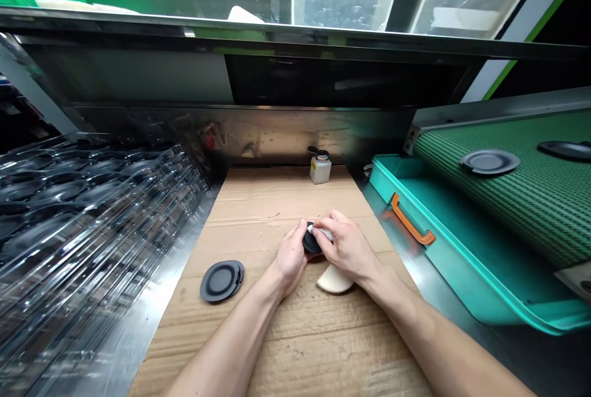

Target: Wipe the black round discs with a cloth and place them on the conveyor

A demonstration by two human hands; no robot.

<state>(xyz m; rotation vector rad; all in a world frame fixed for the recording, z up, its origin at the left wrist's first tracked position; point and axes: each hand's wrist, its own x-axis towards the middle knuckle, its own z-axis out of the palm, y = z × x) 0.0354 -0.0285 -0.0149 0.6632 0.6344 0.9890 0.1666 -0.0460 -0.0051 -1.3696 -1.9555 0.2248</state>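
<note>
My left hand [293, 256] is closed on the edge of a small black round plastic part [312, 242]. My right hand [347, 243] pinches a small piece of white cloth [325, 234] against that part's face; the fingers hide some of it. Partly under my right hand lies an off-white round pad [335, 280] on the cardboard [286, 323]. To the left of my hands rest black round plastic parts [220, 281], one overlapping another. A small white bottle [321, 168] with a dark flipped-up lid stands beyond my hands.
Stacked clear plastic trays [106, 224] crowd the left side. A teal bin [443, 255] with an orange handle [410, 224] stands at the right, below a green conveyor belt [521, 200] carrying black round parts [490, 162]. A metal shelf edge [295, 34] crosses above the far side.
</note>
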